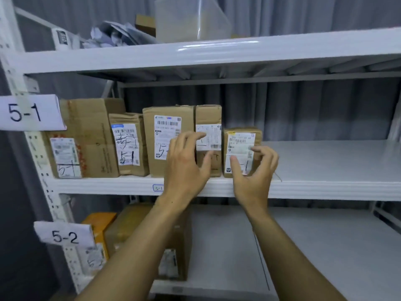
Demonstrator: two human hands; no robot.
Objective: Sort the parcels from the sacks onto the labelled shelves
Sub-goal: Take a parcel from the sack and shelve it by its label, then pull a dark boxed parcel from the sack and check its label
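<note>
My left hand (186, 168) hovers, fingers spread, before the fourth box (208, 116) in a row of five labelled cardboard parcels on the shelf (325, 190) beside the 5-1 tag (28, 112). My right hand (253, 172) is at the end box (240, 137), the smallest, thumb over its label, fingers curved by its right edge; whether it grips, I cannot tell. Below, by the 5-2 tag (65, 235), stand more boxes (130, 222).

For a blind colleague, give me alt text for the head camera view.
The left hand and right hand reach toward the two rightmost of five cardboard parcels lined up on the white shelf tagged 5-1.
</note>
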